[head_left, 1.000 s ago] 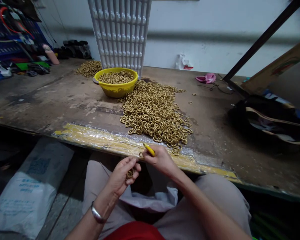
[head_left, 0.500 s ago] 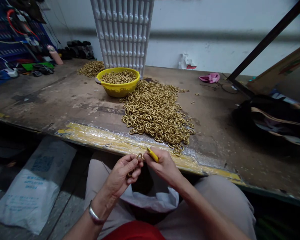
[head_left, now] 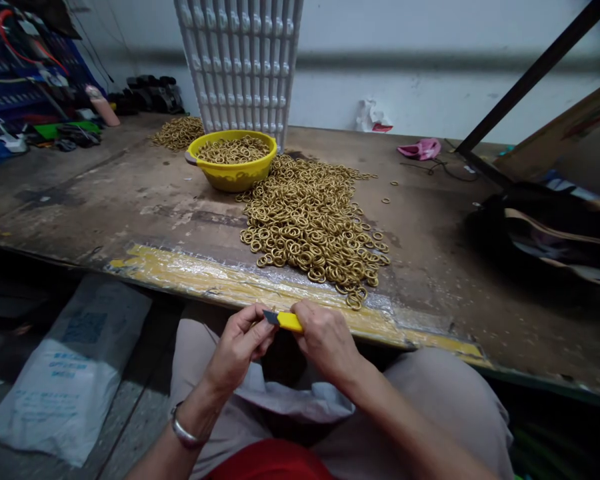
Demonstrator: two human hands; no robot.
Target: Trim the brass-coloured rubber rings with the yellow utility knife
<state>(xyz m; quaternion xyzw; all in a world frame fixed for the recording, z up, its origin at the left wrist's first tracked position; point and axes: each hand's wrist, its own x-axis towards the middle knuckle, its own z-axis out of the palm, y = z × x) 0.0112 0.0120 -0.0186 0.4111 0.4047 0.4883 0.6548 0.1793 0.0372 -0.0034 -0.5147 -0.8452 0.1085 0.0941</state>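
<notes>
My right hand [head_left: 329, 341] is closed around a yellow utility knife [head_left: 290, 323], whose dark blade points left. The blade reaches the fingertips of my left hand [head_left: 241, 343], which are pinched together. A brass-coloured ring was in that pinch a moment ago; now the blade and fingers mostly hide it. Both hands are over my lap, just in front of the table edge. Beyond them lies a large heap of brass-coloured rings [head_left: 310, 223]. A yellow bowl [head_left: 235, 176] full of similar rings stands behind the heap, to the left.
Yellow tape [head_left: 200, 277] covers the table's front edge. A ribbed grey panel [head_left: 243, 67] leans at the back by a smaller ring pile [head_left: 177, 133]. At right are a black bag [head_left: 545, 233] and a pink cloth [head_left: 420, 149]. A white sack [head_left: 70, 373] lies on the floor.
The knife has turned from pointing up and left to lying nearly level, its blade now at my left fingertips. My left fingers have closed in around the ring, which no longer shows clearly.
</notes>
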